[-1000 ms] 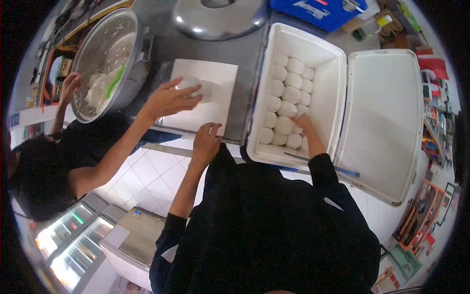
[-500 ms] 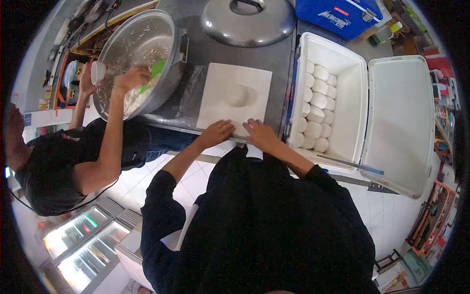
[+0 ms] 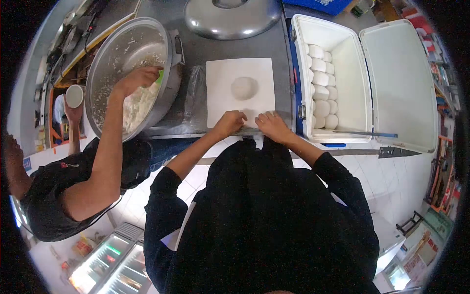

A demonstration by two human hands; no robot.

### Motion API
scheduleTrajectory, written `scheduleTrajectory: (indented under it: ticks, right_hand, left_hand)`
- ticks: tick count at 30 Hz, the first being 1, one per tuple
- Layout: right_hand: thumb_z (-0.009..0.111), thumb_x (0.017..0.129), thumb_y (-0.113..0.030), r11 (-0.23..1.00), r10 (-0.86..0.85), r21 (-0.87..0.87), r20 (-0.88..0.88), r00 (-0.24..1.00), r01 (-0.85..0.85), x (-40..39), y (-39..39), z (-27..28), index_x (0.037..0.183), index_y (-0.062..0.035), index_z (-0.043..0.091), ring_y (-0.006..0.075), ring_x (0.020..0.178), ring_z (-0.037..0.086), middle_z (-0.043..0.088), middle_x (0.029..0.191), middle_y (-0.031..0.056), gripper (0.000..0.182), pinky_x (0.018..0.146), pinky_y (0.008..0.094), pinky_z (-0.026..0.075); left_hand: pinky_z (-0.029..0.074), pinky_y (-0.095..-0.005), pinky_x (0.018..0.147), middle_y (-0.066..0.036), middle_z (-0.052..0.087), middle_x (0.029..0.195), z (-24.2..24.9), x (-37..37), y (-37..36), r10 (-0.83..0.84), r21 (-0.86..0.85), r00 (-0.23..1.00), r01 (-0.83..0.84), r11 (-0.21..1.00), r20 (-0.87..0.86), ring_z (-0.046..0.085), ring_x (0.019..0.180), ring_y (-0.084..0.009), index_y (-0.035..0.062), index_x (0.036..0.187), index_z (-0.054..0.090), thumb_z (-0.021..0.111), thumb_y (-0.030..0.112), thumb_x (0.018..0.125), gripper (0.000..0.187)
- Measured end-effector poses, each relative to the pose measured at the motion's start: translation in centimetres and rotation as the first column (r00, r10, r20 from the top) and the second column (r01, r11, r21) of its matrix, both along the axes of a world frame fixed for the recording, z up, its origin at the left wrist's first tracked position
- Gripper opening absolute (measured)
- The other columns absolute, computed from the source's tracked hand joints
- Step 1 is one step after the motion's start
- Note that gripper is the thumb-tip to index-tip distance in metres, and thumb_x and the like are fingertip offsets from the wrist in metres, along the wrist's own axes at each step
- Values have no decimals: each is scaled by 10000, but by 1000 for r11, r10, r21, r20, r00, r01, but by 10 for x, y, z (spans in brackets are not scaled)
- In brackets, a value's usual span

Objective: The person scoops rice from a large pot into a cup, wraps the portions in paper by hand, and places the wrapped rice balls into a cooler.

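A square stack of white paper or thin sheets [image 3: 223, 100] lies on the grey counter in front of me. On its middle sits a low round white mound [image 3: 244, 88], which looks like rice. At the near edge of the paper, my left hand [image 3: 230, 123] has its fingers curled in and closed on the edge. A short gap to the right, my right hand [image 3: 273, 126] also closes its fingers on that edge. The paper between the two hands looks slightly raised. Fingertips of both hands are partly hidden.
To the left, a co-worker's hand [image 3: 134, 81] holds a green scoop in a big metal pot [image 3: 171, 54] of rice; their other hand holds a white bowl [image 3: 74, 96]. On the right stands an open white cooler [image 3: 350, 93] with several white round bundles [image 3: 320, 93]. A metal lid [image 3: 230, 22] lies behind.
My view has shifted and turned. My hands stay at the paper's near edge, with fingers more curled. The co-worker's bowl has moved away from the pot.
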State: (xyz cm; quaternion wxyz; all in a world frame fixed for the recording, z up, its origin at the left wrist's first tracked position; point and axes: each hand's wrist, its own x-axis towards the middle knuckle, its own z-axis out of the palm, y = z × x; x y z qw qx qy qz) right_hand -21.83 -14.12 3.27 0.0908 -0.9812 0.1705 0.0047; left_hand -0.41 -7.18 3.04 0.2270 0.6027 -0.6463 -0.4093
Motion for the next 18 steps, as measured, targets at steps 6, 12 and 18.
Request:
scheduleTrajectory:
  ticks: [6, 12, 18]
  right_hand:
    - [536, 786, -139, 990, -11, 139, 2, 1000, 11, -8, -7, 1, 979, -58, 590, 263, 917, 591, 600, 916, 78, 216, 772, 399, 488]
    - [561, 770, -83, 941, -117, 330, 99, 988, 79, 5, -20, 0, 934, -60, 613, 268, 866, 624, 640, 857, 97, 173, 737, 383, 493]
    - [622, 764, -61, 771, -226, 615, 21, 974, 166, 15, -40, 16, 877, -29, 627, 298, 807, 617, 630, 832, 121, 118, 725, 390, 484]
  left_hand:
    - [501, -387, 747, -141, 620, 824, -9, 3, 13, -162, -206, 946, 224, 952, 282, 618, 822, -311, 29, 903, 657, 605, 57, 755, 159]
    - [493, -429, 772, -165, 631, 953, -9, 9, 7, -185, -73, 958, 205, 976, 219, 601, 889, -349, 28, 965, 642, 575, 114, 811, 189]
    - [494, -415, 765, -182, 639, 831, -1, -4, 9, -36, -287, 988, 78, 955, 147, 618, 852, -349, 40, 978, 656, 598, 159, 826, 201]
